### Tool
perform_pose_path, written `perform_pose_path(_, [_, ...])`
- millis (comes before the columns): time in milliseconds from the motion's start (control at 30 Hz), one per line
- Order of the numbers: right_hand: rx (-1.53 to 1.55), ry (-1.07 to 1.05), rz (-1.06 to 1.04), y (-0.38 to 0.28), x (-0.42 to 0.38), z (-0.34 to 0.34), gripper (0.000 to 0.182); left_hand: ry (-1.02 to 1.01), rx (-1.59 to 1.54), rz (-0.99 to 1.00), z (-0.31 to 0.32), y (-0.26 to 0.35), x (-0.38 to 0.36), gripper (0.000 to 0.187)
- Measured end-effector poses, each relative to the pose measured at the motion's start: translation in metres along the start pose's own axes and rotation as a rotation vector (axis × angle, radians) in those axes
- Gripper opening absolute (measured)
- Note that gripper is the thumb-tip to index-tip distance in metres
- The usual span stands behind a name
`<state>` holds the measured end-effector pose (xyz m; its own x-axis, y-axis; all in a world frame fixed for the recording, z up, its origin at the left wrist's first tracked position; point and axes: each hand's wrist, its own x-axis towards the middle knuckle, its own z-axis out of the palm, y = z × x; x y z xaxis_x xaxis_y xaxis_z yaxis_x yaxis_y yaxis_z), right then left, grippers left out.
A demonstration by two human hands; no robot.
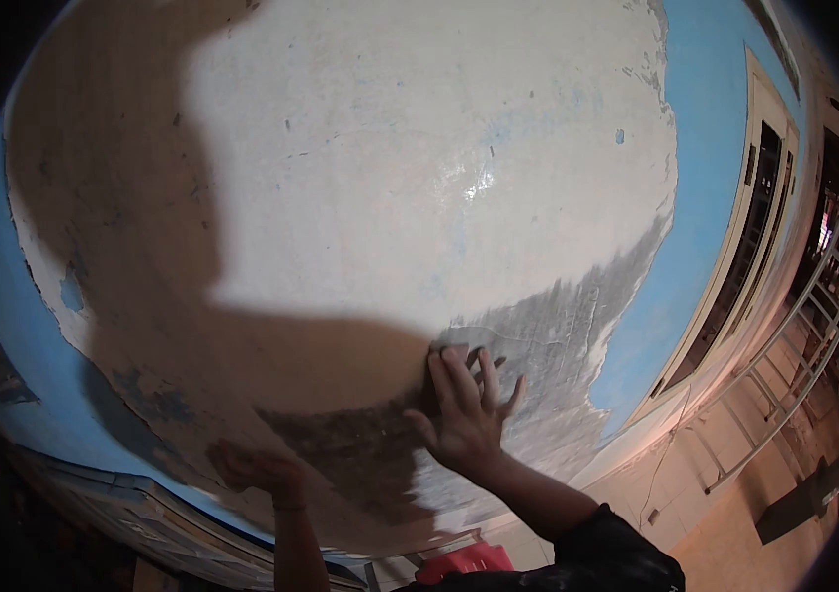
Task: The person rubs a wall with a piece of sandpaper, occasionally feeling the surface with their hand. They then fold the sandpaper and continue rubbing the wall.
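Observation:
A wall with a large whitish, scraped area fills the view. My right hand lies against its lower part with the fingers stretched and spread. A small dark edge shows at the fingertips, within a grey, streaked patch of wall. My left hand is in shadow at the lower left, close to the wall. Its fingers are curled and held together in a cupped shape; I cannot tell whether anything is in them.
Blue paint borders the scraped area, its edge ragged. A window with a pale frame is on the right. Beyond it a metal ladder leans over the tiled floor. Something red lies below my arms. A broad shadow covers the wall's left side.

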<state>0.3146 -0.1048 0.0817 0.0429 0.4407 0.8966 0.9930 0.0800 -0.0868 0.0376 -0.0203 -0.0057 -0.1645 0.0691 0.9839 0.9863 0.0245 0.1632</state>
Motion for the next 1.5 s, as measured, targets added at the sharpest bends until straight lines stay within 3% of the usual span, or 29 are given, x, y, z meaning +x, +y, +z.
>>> perform_pose_path(133, [-0.120, 0.005, -0.012, 0.002, -0.033, 0.005, 0.053, -0.019, 0.008, -0.011, 0.000, 0.002, -0.002, 0.050])
perform_pose_path(333, [0.001, -0.017, -0.131, 0.022, -0.031, 0.002, 0.050, -0.022, 0.010, -0.019, -0.003, 0.004, 0.001, 0.050])
perform_pose_path(633, [0.024, -0.120, 0.022, 0.001, -0.027, -0.005, 0.060, -0.003, -0.037, 0.021, -0.001, 0.000, -0.002, 0.046])
perform_pose_path(1000, [0.093, -0.181, 0.192, -0.017, -0.058, 0.044, 0.068, 0.020, -0.202, -0.006, 0.007, -0.013, -0.013, 0.050])
perform_pose_path(1300, [0.175, 0.202, 0.096, -0.012, -0.042, 0.068, 0.067, -0.003, -0.318, -0.037, 0.010, -0.017, -0.018, 0.055])
perform_pose_path(1500, [-0.016, 0.228, 0.081, -0.011, -0.036, 0.046, 0.043, -0.012, -0.332, -0.026, 0.005, -0.009, -0.010, 0.053])
